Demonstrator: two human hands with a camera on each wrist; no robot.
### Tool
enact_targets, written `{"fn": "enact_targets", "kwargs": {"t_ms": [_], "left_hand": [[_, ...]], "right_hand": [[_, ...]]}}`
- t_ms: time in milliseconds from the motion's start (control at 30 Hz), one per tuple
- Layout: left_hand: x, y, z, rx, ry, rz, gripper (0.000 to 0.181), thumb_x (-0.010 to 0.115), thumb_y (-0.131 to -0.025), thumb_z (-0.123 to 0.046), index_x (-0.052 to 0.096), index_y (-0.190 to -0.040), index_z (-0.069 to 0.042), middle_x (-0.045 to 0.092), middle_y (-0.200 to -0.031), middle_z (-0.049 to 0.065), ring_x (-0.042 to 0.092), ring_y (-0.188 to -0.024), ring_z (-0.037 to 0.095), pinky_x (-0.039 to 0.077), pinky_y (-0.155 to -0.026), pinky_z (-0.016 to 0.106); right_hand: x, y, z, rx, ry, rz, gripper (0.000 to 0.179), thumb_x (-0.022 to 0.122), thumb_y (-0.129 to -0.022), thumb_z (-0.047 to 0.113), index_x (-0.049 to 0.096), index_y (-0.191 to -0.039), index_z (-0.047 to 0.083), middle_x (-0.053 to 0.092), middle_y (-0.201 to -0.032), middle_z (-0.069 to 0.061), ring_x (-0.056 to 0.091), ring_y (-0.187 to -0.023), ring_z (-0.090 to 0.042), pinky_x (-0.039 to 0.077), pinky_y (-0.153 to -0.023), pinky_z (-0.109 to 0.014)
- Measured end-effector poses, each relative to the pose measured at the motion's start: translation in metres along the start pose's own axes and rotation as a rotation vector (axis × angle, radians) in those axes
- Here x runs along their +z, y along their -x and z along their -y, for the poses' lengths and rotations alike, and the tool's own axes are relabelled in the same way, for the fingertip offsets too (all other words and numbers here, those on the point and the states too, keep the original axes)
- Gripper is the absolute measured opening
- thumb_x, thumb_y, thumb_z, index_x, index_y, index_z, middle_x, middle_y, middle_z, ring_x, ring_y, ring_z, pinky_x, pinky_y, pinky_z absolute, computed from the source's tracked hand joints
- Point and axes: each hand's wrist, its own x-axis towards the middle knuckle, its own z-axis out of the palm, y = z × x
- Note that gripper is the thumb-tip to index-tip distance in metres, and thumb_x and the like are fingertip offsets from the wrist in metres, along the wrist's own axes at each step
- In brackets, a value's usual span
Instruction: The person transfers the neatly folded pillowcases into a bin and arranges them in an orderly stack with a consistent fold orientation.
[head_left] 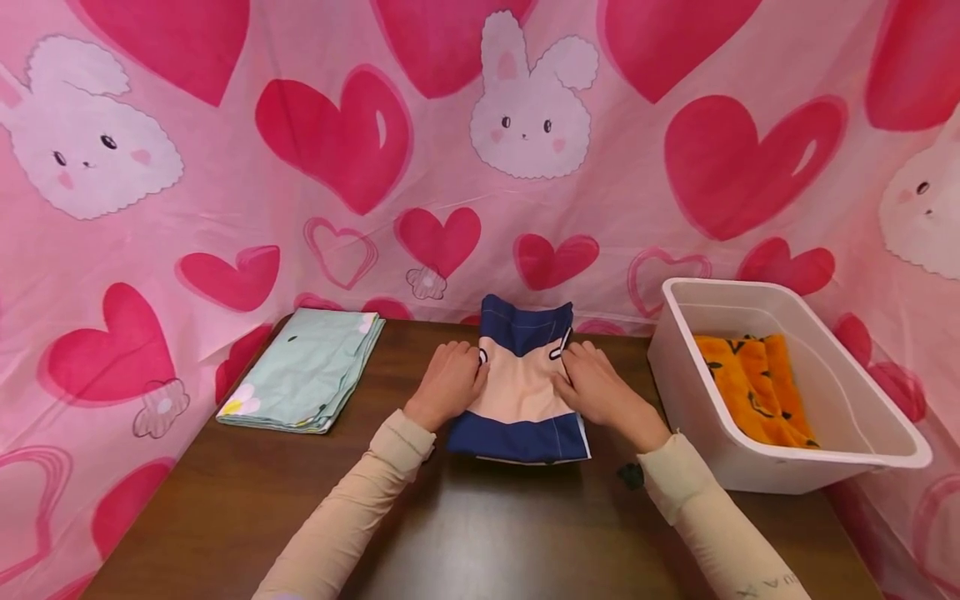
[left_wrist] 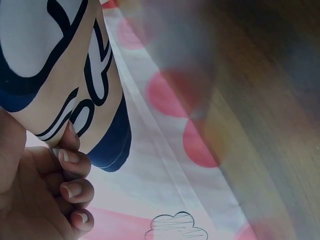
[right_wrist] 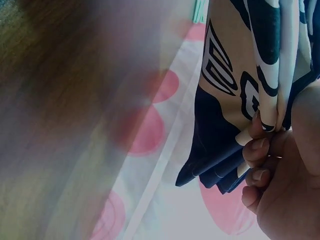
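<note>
the navy-and-peach cloth (head_left: 521,385) looked matt and smooth. the mint cloth (head_left: 307,367) was matt fabric too, while the orange cloth (head_left: 753,392) looked plush. the bin (head_left: 690,408) was smooth plastic with a faint sheen, the table (head_left: 495,533) wood-grained and glossy under the light, the backdrop (head_left: 630,167) thin, smooth sheeting.

both arms (head_left: 348,508) extend forward, left hand (head_left: 450,379) and right hand (head_left: 600,387) pinching, fingers (left_wrist: 76,191) curled.

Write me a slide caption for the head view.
Both hands grip a navy and peach cloth between folded mint fabric and a pale bin.
</note>
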Motion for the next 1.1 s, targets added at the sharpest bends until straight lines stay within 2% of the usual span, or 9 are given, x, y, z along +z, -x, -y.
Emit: {"fn": "enact_targets", "kwargs": {"t_ms": [533, 900, 1100], "left_hand": [[-0.001, -0.006, -0.008, 0.021, -0.025, -0.036, 0.030, 0.059, -0.101, -0.028, 0.071, -0.091, -0.002, 0.066, -0.081, 0.011, 0.060, -0.078, 0.028, 0.048, -0.074, 0.039], [-0.001, -0.009, -0.015, 0.025, 0.037, -0.041, 0.029, 0.058, -0.101, -0.027, 0.070, -0.092, -0.002, 0.066, -0.081, 0.011, 0.059, -0.078, 0.027, 0.047, -0.074, 0.039], [0.000, -0.011, -0.018, 0.009, 0.059, -0.032, 0.027, 0.059, -0.100, -0.026, 0.070, -0.091, -0.003, 0.065, -0.080, 0.010, 0.059, -0.078, 0.026, 0.047, -0.075, 0.038]], "right_hand": [[-0.015, 0.002, -0.003, 0.034, 0.013, 0.025, 0.018, 0.063, -0.094, 0.022, 0.059, -0.085, 0.007, 0.048, -0.082, -0.004, 0.041, -0.083, -0.023, 0.033, -0.075, -0.037], [-0.022, 0.005, -0.007, 0.009, 0.029, -0.020, 0.016, 0.062, -0.091, 0.018, 0.057, -0.082, 0.006, 0.050, -0.082, -0.007, 0.042, -0.083, -0.026, 0.034, -0.075, -0.039], [-0.022, 0.007, -0.012, 0.004, 0.025, -0.013, 0.017, 0.062, -0.093, 0.019, 0.057, -0.083, 0.006, 0.049, -0.082, -0.006, 0.042, -0.083, -0.025, 0.033, -0.076, -0.038]]}}
